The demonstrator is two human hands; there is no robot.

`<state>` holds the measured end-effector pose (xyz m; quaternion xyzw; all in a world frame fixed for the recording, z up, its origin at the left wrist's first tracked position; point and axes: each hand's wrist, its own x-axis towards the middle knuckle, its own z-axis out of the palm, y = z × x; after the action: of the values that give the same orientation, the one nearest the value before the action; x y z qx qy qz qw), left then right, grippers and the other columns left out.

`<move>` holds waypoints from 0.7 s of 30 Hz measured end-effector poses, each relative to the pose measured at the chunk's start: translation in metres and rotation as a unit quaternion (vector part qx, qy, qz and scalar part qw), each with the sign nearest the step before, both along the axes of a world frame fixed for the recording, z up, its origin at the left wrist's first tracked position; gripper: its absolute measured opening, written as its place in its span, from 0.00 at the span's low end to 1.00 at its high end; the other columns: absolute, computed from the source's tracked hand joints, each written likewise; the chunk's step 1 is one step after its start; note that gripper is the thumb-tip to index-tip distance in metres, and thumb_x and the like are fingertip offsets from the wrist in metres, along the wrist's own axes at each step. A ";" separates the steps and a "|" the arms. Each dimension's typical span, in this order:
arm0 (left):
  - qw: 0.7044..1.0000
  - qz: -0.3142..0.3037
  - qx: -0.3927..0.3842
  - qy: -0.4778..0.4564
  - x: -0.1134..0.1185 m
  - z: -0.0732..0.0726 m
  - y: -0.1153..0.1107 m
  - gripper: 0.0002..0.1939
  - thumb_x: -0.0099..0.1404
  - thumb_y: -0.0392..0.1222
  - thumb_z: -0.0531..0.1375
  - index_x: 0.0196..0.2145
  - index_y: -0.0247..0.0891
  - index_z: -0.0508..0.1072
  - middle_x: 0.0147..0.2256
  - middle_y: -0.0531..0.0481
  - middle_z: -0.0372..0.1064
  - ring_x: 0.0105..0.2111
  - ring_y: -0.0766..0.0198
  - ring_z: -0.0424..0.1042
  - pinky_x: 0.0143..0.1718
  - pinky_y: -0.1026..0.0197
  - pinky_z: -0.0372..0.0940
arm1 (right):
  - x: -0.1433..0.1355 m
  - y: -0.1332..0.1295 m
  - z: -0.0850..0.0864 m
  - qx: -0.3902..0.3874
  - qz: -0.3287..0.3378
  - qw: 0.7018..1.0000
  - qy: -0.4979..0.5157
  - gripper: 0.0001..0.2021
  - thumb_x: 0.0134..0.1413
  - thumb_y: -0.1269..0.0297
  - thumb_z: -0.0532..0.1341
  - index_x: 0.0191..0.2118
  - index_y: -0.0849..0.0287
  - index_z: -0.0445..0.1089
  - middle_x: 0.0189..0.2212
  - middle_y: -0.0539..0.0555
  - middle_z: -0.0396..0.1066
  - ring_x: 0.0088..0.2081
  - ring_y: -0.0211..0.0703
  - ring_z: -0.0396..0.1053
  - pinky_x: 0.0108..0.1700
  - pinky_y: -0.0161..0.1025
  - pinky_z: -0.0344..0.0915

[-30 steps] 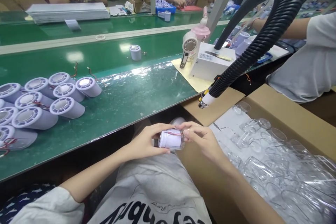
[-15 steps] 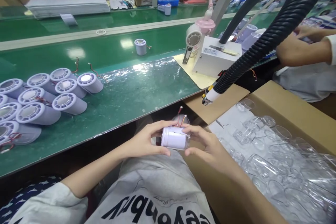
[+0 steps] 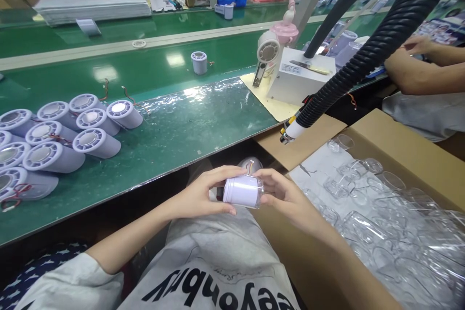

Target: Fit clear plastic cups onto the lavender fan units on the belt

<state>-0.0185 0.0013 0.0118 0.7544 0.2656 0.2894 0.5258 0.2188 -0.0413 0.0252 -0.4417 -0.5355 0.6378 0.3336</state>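
Between my two hands lies a pale lilac cylindrical housing (image 3: 241, 191) on its side, held above my lap. My left hand (image 3: 203, 193) grips its left end, with the thumb below and fingers above. At the other end, my right hand (image 3: 283, 193) pinches a clear plastic cup (image 3: 260, 192) that sits over the housing's right end. Thin coloured wires (image 3: 250, 166) stick up behind the housing. Part of the housing's left end is hidden by my left fingers.
Several similar lilac housings (image 3: 54, 138) stand on the green bench at left; one more housing (image 3: 199, 63) is on the belt. A black ribbed hose (image 3: 348, 70) hangs at right above a cardboard box (image 3: 410, 155) of clear cups (image 3: 366, 227). Co-workers sit opposite and at right.
My right hand's fingers have shifted right, onto the clear cup's end. The wires now lie lower behind the housing. On the belt, the lone housing has moved slightly right.
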 end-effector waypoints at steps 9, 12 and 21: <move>1.000 -0.007 0.018 -0.005 -0.001 0.001 -0.001 0.40 0.52 0.44 0.71 0.61 0.49 0.63 0.58 0.43 0.65 0.57 0.51 0.65 0.58 0.48 0.61 | -0.005 0.003 -0.003 -0.072 -0.017 0.996 0.055 0.20 0.57 0.47 0.63 0.46 0.57 0.64 0.35 0.50 0.68 0.31 0.37 0.71 0.35 0.35 0.72; 1.000 -0.008 0.017 -0.006 -0.001 -0.001 -0.001 0.40 0.51 0.43 0.71 0.61 0.50 0.63 0.59 0.44 0.65 0.57 0.52 0.65 0.58 0.49 0.61 | -0.008 0.003 -0.006 -0.100 -0.024 0.993 0.065 0.23 0.55 0.42 0.62 0.43 0.58 0.64 0.33 0.50 0.69 0.28 0.37 0.73 0.31 0.35 0.73; 0.998 -0.020 0.033 -0.041 0.000 -0.006 -0.001 0.41 0.51 0.41 0.71 0.61 0.52 0.63 0.60 0.44 0.63 0.61 0.50 0.61 0.61 0.45 0.58 | -0.018 -0.001 -0.013 -0.214 -0.042 0.971 0.103 0.25 0.57 0.38 0.57 0.37 0.60 0.61 0.22 0.52 0.73 0.20 0.39 0.73 0.21 0.28 0.69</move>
<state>-0.0188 0.0002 0.0062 0.7642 0.2186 0.3181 0.5167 0.2013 -0.0421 0.0123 -0.4565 -0.3307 0.7652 0.3111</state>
